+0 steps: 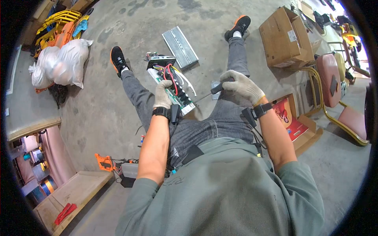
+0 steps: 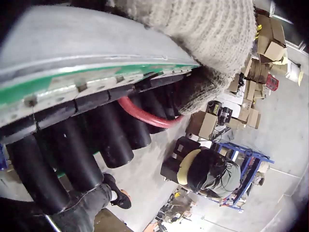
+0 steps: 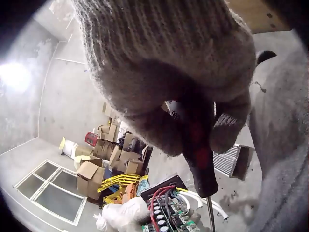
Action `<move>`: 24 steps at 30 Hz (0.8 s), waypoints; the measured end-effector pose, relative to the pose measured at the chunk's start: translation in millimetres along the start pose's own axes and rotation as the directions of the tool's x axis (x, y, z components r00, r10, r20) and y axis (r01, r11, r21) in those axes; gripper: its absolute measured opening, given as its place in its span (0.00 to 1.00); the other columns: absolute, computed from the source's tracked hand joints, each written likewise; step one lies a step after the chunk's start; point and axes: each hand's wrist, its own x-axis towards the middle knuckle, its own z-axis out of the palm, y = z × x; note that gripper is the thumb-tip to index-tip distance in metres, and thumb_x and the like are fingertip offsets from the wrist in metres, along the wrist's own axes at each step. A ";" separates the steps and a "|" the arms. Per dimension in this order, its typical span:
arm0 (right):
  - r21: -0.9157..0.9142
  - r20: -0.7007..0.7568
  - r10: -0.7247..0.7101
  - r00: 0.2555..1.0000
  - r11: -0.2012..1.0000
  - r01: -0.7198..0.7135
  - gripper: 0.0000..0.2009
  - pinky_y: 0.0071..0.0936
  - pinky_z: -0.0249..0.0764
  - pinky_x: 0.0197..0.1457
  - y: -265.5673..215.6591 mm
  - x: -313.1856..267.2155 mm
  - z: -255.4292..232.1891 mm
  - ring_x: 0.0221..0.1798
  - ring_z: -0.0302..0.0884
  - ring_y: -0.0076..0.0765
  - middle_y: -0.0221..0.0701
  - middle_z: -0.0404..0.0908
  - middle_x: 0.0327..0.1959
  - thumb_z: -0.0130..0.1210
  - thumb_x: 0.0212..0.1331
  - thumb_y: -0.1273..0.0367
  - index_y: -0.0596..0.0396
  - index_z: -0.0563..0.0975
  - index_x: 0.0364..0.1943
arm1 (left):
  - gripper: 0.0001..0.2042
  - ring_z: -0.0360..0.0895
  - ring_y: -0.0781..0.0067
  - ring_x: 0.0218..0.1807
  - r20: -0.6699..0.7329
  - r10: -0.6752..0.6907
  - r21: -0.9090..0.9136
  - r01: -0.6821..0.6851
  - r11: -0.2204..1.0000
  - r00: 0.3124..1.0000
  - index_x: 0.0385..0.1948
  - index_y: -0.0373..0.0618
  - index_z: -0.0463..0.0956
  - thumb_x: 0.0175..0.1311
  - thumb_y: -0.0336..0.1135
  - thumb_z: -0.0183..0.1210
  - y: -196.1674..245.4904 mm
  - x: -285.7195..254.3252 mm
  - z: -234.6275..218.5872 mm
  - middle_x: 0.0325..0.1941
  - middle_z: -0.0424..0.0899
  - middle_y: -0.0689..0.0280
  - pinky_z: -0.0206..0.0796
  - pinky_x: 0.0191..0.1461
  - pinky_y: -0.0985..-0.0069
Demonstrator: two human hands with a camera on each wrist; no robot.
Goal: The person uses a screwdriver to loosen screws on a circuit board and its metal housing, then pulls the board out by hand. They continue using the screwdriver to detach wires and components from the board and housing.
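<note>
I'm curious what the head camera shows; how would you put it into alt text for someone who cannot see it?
Seated person seen from above, legs stretched over a concrete floor, gloved left hand holding a green circuit board with red wires, gloved right hand gripping a screwdriver aimed at it. A ribbed metal cover and a cardboard box lie beyond.

The circuit board [image 1: 171, 88] lies on the left thigh; the finned cover [image 1: 180, 46] lies on the floor [image 1: 118, 23] beyond it, the cardboard box [image 1: 285, 38] farther right.
</note>
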 end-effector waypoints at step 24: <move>0.030 -0.335 0.045 0.941 0.999 -0.037 0.21 0.32 0.80 0.52 -16.3 11.8 29.4 0.45 0.87 0.35 0.40 0.88 0.45 0.64 0.62 0.59 0.58 0.81 0.55 | 0.15 0.87 0.53 0.35 -0.026 0.003 0.070 -0.001 0.998 1.000 0.45 0.35 0.80 0.55 0.29 0.56 -1.2 -13.2 19.0 0.37 0.87 0.53 0.86 0.48 0.58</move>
